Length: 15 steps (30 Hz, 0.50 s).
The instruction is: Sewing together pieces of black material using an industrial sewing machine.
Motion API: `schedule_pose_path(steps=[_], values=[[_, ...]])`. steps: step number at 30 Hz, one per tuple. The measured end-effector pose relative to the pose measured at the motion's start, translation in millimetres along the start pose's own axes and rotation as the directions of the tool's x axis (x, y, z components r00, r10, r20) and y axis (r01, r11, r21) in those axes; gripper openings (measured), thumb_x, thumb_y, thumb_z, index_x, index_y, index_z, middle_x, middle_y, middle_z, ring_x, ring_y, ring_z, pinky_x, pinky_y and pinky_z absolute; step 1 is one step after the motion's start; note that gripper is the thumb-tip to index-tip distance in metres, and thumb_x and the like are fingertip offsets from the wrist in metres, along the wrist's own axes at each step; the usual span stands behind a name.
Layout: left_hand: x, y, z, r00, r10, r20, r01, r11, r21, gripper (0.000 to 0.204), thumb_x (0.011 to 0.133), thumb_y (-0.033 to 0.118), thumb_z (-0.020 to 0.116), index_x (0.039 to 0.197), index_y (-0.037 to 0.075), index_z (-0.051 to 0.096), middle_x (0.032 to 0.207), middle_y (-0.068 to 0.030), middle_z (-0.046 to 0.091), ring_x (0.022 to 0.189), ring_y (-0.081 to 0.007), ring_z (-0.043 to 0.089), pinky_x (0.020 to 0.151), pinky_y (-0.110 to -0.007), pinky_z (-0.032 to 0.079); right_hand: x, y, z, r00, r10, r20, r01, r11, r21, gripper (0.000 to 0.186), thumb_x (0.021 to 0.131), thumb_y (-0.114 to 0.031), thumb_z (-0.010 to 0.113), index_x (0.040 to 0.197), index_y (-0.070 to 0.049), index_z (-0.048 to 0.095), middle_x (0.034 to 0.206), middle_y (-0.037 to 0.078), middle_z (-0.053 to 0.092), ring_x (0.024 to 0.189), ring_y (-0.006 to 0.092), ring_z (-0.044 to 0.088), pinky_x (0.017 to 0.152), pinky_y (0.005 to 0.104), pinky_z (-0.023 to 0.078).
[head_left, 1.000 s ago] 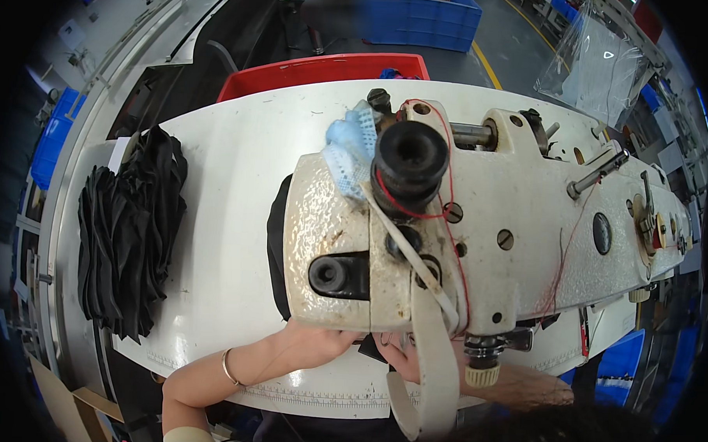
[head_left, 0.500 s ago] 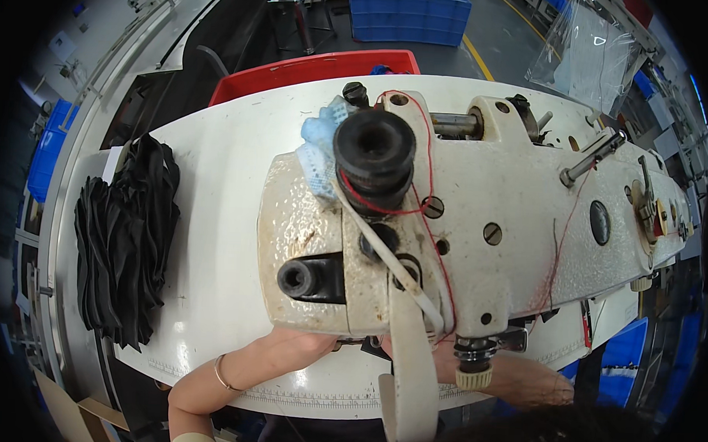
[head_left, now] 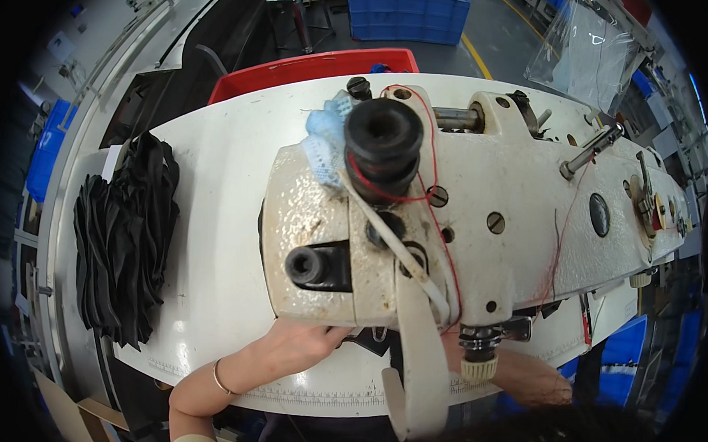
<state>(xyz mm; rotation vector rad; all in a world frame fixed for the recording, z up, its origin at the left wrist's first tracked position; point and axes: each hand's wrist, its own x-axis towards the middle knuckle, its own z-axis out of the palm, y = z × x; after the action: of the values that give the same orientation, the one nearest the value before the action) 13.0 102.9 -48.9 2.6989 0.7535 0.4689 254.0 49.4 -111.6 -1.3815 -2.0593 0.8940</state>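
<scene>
A white sewing machine (head_left: 564,228) fills the middle and right of the view, with red thread looped about a black knob (head_left: 382,148) and a light blue cloth (head_left: 326,138) tucked beside it. My left hand (head_left: 307,346) reaches under the machine head from below left, its fingertips hidden, next to a dark piece of fabric (head_left: 367,342). My right hand (head_left: 455,353) is mostly hidden behind the machine's hanging white strap and lower knob; only skin and forearm show. A pile of black fabric pieces (head_left: 123,240) lies on the white tabletop (head_left: 214,216) at the left.
Behind the table are a red bin (head_left: 305,58), a large blue crate (head_left: 404,16) and a metal stool (head_left: 299,16). A hanging clear plastic sheet (head_left: 578,49) is at the back right. Blue bins (head_left: 622,347) stand at the lower right, and cardboard (head_left: 63,390) at the lower left.
The whole view has shifted slightly. My left hand has moved a little leftward and more of its back shows. The dark fabric beside the machine head's left edge shows less than a second ago.
</scene>
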Motion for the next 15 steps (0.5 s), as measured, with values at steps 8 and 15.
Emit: schedule_pose_path(steps=[8,15], values=[[9.6,4.6,-7.4,0.992,0.039,-0.119,-0.033,0.998,0.053,0.031,0.071,0.001,0.066,0.101,0.009,0.066,0.087,-0.0044,0.063,0.085,-0.0271,0.06,0.078,-0.044,0.048,15.4,-45.5,-35.9,0.972,-0.194,-0.134,0.181,0.978,-0.102,0.028,0.081,-0.019,0.056,0.108,-0.013,0.061,0.107,0.012,0.062,0.104,0.0315,0.058,0.082,0.0442,0.049],[18.2,-6.9,-10.8,0.998,0.062,0.01,-0.063,0.997,0.048,0.033,0.067,0.003,0.062,0.1,0.003,0.063,0.101,-0.01,0.059,0.093,-0.0301,0.058,0.077,-0.039,0.049,15.1,-30.0,-7.4,0.898,-0.439,0.036,0.367,0.699,-0.614,0.035,0.079,-0.016,0.057,0.114,-0.008,0.058,0.11,0.01,0.059,0.109,0.0293,0.053,0.088,0.0509,0.044]])
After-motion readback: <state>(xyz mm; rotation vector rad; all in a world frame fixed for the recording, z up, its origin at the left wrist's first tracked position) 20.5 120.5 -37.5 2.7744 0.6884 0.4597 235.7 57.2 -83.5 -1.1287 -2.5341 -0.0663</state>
